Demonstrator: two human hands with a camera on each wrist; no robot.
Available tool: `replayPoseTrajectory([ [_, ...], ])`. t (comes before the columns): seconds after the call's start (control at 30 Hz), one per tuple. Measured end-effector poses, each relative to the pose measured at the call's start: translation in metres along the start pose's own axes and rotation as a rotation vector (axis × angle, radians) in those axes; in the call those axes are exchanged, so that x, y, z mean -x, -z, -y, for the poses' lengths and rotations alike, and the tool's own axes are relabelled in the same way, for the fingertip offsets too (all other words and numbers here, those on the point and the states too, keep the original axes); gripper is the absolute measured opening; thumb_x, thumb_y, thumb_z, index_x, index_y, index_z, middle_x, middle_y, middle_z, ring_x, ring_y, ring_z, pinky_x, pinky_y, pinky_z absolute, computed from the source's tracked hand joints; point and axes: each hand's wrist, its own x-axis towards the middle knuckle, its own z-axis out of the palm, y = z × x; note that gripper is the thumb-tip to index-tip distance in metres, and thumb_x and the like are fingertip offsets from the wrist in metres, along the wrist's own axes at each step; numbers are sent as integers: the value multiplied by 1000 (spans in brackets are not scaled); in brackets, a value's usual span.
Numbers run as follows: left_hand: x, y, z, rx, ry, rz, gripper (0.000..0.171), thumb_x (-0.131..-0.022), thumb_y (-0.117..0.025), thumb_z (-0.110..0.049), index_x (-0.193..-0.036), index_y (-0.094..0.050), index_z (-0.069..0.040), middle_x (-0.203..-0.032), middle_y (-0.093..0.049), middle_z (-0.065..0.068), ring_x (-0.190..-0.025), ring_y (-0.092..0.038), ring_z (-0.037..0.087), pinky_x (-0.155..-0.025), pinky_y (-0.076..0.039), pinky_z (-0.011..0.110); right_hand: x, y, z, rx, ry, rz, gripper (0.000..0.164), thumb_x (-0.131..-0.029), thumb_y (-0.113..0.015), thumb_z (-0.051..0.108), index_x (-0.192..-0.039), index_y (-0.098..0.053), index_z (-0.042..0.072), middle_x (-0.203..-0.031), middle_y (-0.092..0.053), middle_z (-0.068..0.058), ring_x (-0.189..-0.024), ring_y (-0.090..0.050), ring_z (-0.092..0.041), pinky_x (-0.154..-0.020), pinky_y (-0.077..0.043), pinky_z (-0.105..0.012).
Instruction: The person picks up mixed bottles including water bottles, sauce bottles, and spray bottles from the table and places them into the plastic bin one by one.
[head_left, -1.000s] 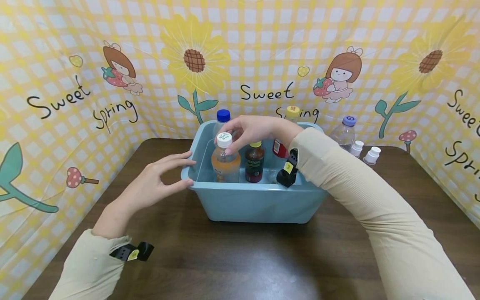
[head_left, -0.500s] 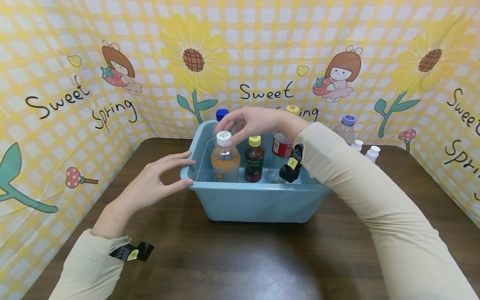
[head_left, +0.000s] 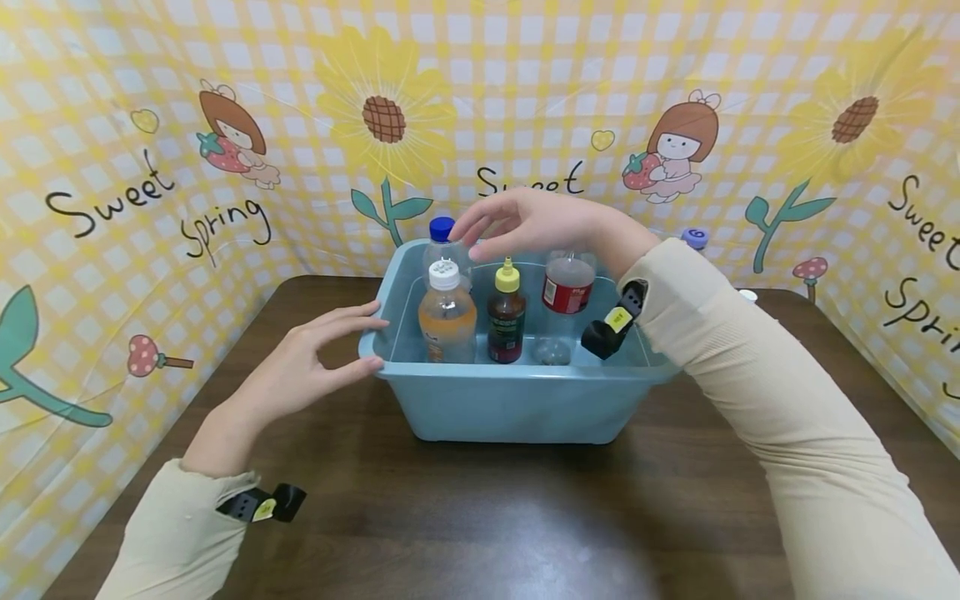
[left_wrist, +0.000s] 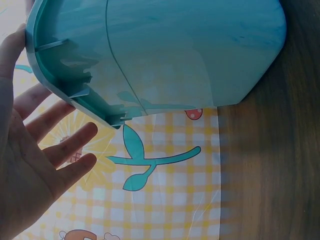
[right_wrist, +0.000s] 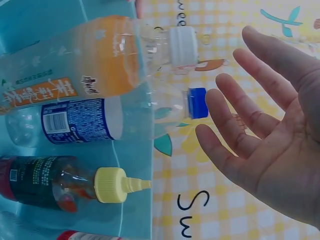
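A light-blue plastic tub [head_left: 517, 408] holds several upright bottles. My left hand [head_left: 300, 367] rests its fingertips and thumb on the tub's left rim, fingers spread. Above the bottles is my right hand [head_left: 536, 221], fingers loosely bent and nothing between them. Below and left of it stands a white-capped drink bottle with an orange label [head_left: 447, 325]. Behind that is a blue-capped clear bottle [head_left: 441, 230], partly hidden. To their right are a dark sauce bottle with a yellow nozzle cap [head_left: 507, 321] and a red-labelled clear bottle [head_left: 567, 287], its top hidden by the right hand.
Right of the tub, behind the right forearm, a purple-capped bottle [head_left: 694, 238] and a small white cap [head_left: 747, 295] show only in part. A checked cloth [head_left: 525, 92] hangs behind and beside the brown table [head_left: 480, 517].
My right hand has let go of the white cap and moved up and to the right. The orange-labelled bottle stays upright in the tub. My left hand stays on the rim.
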Motion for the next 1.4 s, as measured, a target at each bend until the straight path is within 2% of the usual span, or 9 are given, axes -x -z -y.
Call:
replayPoseTrajectory([
  [0.23,0,0,1,-8,-4,3,43,-84,-69,-30,-124,-59,-17,-142,-47,4,-131,-43,30,-102,-38,54,22,9,-2,-10,-14,-103,33,-90,-61,23,-123,-58,16,-127,-58,-5,-115,-57,-17,-100,-45,-43],
  [0.47,1,0,-1,-2,-8,8,42,-85,-68,-30,-124,-59,-18,-143,-47,5,-132,-43,31,-102,-38,54,44,16,-10,20,-66,-190,31,-91,-59,26,-121,-59,17,-124,-60,-1,-113,-57,-17,-100,-43,-42],
  [0.63,1,1,-2,1,-7,14,42,-86,-68,-30,-125,-59,-18,-143,-47,5,-132,-43,32,-101,-37,55,61,18,-18,-3,-94,-241,31,-92,-58,28,-122,-59,17,-123,-60,1,-109,-56,-13,-99,-43,-37],
  [0.83,0,1,-1,-5,-9,5,42,-85,-69,-30,-124,-59,-18,-143,-47,4,-131,-43,31,-101,-38,53,79,21,-28,-4,-91,-332,30,-93,-57,28,-120,-60,15,-119,-62,3,-107,-59,-11,-97,-45,-28],
  [1.07,1,0,-2,7,-19,6,41,-86,-68,-29,-124,-59,-18,-143,-47,5,-132,-43,32,-101,-38,55,99,22,-40,-66,-57,-435,29,-94,-55,25,-118,-60,9,-113,-64,0,-103,-61,-12,-87,-50,-18],
  [1.23,0,0,-1,2,-2,2,43,-84,-69,-29,-124,-59,-17,-143,-47,4,-132,-43,30,-101,-38,53,111,21,-48,-84,-69,-514,27,-94,-55,24,-116,-61,8,-100,-67,3,-97,-62,-13,-86,-50,-16],
  [1.33,0,0,0,-3,9,1,43,-84,-70,-29,-124,-59,-17,-143,-46,3,-132,-43,29,-101,-39,53,119,21,-53,-121,-58,-561,24,-94,-56,23,-114,-62,11,-99,-66,6,-94,-63,-10,-85,-49,-13],
  [1.4,0,0,0,-3,13,2,43,-84,-69,-29,-124,-59,-17,-143,-46,3,-132,-43,29,-101,-39,53,123,21,-58,-183,-22,-587,20,-93,-56,19,-111,-63,12,-100,-66,7,-92,-64,-8,-85,-49,-12],
])
